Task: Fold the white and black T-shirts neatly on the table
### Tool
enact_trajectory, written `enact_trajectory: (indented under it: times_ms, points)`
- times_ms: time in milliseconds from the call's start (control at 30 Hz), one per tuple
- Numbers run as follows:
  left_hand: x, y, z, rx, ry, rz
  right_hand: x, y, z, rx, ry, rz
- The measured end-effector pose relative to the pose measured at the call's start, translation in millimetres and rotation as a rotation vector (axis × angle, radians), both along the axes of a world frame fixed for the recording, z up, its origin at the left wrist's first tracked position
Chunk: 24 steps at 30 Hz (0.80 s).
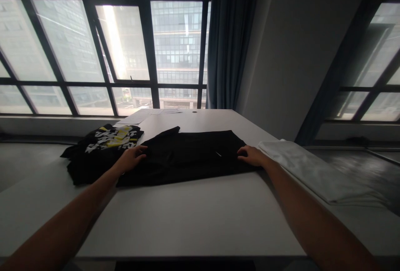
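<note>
A black garment [193,152] lies folded flat across the table, with a small white mark on its right part. Whether it is trousers or a top, I cannot tell. My left hand [131,157] is at its left end, fingers and thumb closed on the dark cloth. At the right end, my right hand [251,155] pinches the fabric, its fingers curled toward the thumb. The fingertips of both hands partly blend into the black cloth.
A heap of black clothing with a white and yellow pattern [114,137] lies at the left. Folded white cloth [315,173] rests along the right edge of the white table [200,221]. Papers [137,116] lie at the far end, before the windows and a dark curtain [229,41].
</note>
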<state>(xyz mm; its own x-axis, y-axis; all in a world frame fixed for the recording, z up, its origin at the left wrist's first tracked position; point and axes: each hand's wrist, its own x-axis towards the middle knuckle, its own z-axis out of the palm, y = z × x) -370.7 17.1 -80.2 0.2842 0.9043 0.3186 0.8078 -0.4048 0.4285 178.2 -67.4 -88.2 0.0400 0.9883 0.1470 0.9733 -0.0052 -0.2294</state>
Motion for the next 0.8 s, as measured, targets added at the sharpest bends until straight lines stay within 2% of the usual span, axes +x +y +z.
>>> enact_trajectory:
  times_ms: [133, 300, 367, 433, 567, 667, 733, 800]
  points:
    - [5, -2, 1.2, 0.032, 0.039, 0.06, -7, -2, 3.6, -0.008, -0.015, -0.015]
    - [-9, 0, 3.1, -0.151, 0.076, 0.004, -15, -2, 4.0, 0.007, -0.096, -0.029]
    - [-17, 0, 4.7, -0.228, 0.05, -0.054, -16, -1, 2.8, 0.014, -0.114, -0.036]
    - [-20, -1, 6.8, -0.241, -0.012, -0.103, -15, 0, 1.5, 0.022, -0.129, -0.046]
    - [-15, -7, 12.3, -0.184, -0.149, -0.06, -13, 2, -0.5, 0.025, -0.128, -0.062]
    - [-13, -14, 15.5, -0.338, -0.117, -0.022, -6, 2, -1.0, 0.034, -0.127, -0.08]
    - [-14, -18, 16.9, -0.464, -0.073, -0.052, 5, 1, -0.8, 0.034, -0.125, -0.096]
    - [-17, -21, 18.6, -0.512, -0.034, -0.09, 18, -2, -0.5, 0.034, -0.119, -0.121]
